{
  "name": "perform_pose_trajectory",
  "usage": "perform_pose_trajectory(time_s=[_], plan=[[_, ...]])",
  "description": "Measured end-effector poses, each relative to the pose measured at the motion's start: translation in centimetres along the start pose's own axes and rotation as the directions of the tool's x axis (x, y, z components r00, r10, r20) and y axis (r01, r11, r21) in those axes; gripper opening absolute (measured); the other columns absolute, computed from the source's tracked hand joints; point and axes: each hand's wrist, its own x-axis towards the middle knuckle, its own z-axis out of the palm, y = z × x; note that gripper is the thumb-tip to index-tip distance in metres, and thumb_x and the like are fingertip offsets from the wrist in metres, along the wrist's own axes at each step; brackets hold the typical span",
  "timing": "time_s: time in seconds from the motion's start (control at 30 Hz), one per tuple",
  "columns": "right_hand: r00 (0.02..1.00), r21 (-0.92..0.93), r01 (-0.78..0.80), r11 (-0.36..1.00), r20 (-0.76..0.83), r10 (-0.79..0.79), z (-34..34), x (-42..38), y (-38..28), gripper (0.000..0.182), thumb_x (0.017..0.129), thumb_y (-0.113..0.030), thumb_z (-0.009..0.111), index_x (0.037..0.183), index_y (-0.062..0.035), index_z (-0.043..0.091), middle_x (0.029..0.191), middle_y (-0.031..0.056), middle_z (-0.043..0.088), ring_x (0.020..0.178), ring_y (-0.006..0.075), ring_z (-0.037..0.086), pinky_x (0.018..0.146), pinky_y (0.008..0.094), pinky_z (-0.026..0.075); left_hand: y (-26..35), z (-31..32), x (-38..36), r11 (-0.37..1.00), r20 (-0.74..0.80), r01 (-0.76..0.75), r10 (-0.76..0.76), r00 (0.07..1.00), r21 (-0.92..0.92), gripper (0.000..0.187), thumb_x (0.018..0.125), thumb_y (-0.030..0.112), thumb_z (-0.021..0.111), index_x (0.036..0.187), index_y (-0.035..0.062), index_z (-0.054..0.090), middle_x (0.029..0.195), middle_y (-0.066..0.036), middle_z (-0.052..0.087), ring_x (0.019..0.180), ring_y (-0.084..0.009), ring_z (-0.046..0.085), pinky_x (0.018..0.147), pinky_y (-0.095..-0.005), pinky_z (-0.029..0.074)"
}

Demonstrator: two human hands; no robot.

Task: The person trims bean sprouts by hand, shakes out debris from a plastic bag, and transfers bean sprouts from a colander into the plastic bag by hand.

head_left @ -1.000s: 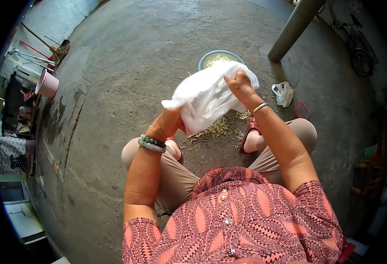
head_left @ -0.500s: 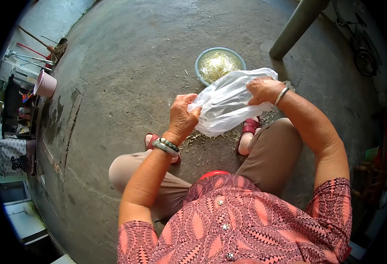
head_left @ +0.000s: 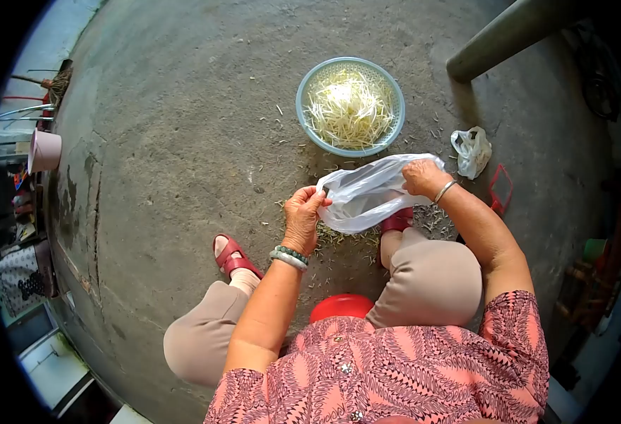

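Between my hands a thin white plastic bag (head_left: 367,187) is stretched sideways, its mouth spread apart toward me. My left hand (head_left: 303,214) pinches the bag's left edge between thumb and fingers. At the opposite edge, my right hand (head_left: 424,178) is closed on the plastic, its fingertips partly hidden. Just beyond the bag, a light blue plastic colander (head_left: 303,116) stands on the floor, heaped with pale bean sprouts (head_left: 351,109). Loose bits of sprout (head_left: 349,247) lie scattered on the concrete below the bag.
A small knotted white bag (head_left: 471,152) sits to the right, beside a red-framed object (head_left: 500,189). A thick post (head_left: 494,46) rises at upper right. Under me is a red stool (head_left: 340,307). A pink bucket (head_left: 45,150) stands far left.
The bag's mouth has widened, and both hands have come lower relative to the colander. My view has shifted, so the whole colander and the small white bag now show.
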Motion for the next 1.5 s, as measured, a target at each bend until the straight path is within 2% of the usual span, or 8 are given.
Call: perform_pose_trajectory(time_s=[0.17,0.2,0.27,0.43,0.67,0.87,0.97,1.5], plan=[[0.934,0.507,0.088,0.857,-0.340,0.105,-5.3,3.9,-1.6,0.033,0.082,-0.037,0.066,0.096,-0.0066,0.069,0.079,0.0160,0.068,0.075,0.0295,0.068,0.075,0.0392,0.054,-1.5,-0.7,3.8,0.992,-0.008,0.086,-0.088,0.996,-0.093,0.017,0.089,0.017,0.060,0.101,0.0042,0.058,0.080,-0.006,0.065,0.075,-0.0156,0.061,0.072,-0.0315,0.049],[0.946,0.533,-0.023,0.846,-0.263,0.191,-7.8,4.9,-2.2,0.047,0.081,-0.041,0.067,0.118,-0.0131,0.060,0.103,0.0176,0.066,0.096,0.0274,0.065,0.083,0.0396,0.053,-1.9,-0.8,4.5,0.983,-0.009,0.058,-0.060,0.998,-0.174,0.016,0.090,0.017,0.060,0.099,0.0043,0.058,0.080,-0.006,0.065,0.076,-0.0175,0.062,0.072,-0.0333,0.050],[0.794,0.340,0.088,0.936,-0.591,0.140,-7.9,8.7,-1.9,0.076,0.076,-0.048,0.071,0.140,-0.0221,0.040,0.137,0.0197,0.045,0.124,0.0325,0.047,0.095,0.0429,0.048,-2.0,-1.0,5.2,0.971,-0.021,0.087,-0.094,0.995,-0.223,0.015,0.090,0.017,0.060,0.098,0.0040,0.058,0.081,-0.007,0.065,0.078,-0.0187,0.063,0.072,-0.0347,0.051],[0.912,0.270,-0.079,0.960,-0.369,0.179,-7.5,15.3,-4.6,0.095,0.069,-0.048,0.075,0.146,-0.0339,0.022,0.153,0.0160,0.014,0.136,0.0481,0.021,0.101,0.0623,0.035,-1.6,-1.7,5.9,0.953,-0.030,0.113,-0.126,0.992,-0.280,0.015,0.091,0.017,0.060,0.097,0.0033,0.059,0.081,-0.007,0.065,0.079,-0.0198,0.064,0.072,-0.0362,0.053],[0.865,0.209,-0.065,0.976,-0.476,0.159,-5.4,17.7,-2.7,0.080,0.070,-0.030,0.075,0.139,-0.0268,0.035,0.141,0.0154,0.036,0.125,0.0434,0.040,0.094,0.0537,0.044,-2.0,-1.5,6.0,0.947,-0.035,0.126,-0.143,0.989,-0.296,0.018,0.090,0.015,0.060,0.101,0.0023,0.057,0.080,-0.008,0.065,0.078,-0.0192,0.064,0.072,-0.0348,0.053],[0.830,0.293,0.029,0.956,-0.539,0.140,-7.2,16.4,-0.9,0.064,0.068,-0.008,0.066,0.129,-0.0173,0.047,0.117,0.0162,0.054,0.110,0.0320,0.054,0.093,0.0393,0.048,0.1,-0.8,5.6,0.962,0.056,0.248,-0.255,0.965,0.112,0.019,0.089,0.013,0.059,0.103,0.0011,0.062,0.081,-0.002,0.064,0.077,-0.0125,0.061,0.071,-0.0262,0.049],[0.714,0.281,0.131,0.951,-0.692,0.106,-6.9,15.9,0.0,0.061,0.069,-0.005,0.062,0.127,-0.0156,0.049,0.114,0.0155,0.056,0.107,0.0320,0.056,0.093,0.0395,0.048,-0.1,-0.2,5.8,0.926,0.032,-0.024,0.013,0.999,0.376,0.020,0.089,0.014,0.058,0.102,0.0002,0.065,0.083,0.001,0.063,0.075,-0.0074,0.057,0.070,-0.0240,0.046],[0.412,0.335,0.424,0.842,-0.899,0.150,-7.9,13.1,3.3,0.049,0.074,-0.007,0.070,0.121,-0.0065,0.058,0.112,0.0173,0.062,0.102,0.0298,0.063,0.090,0.0332,0.051,0.8,0.6,6.3,0.978,-0.053,-0.084,0.096,0.994,0.190,0.021,0.093,0.011,0.052,0.107,0.0005,0.063,0.078,-0.001,0.061,0.058,-0.0046,0.051,0.057,-0.0194,0.045]])
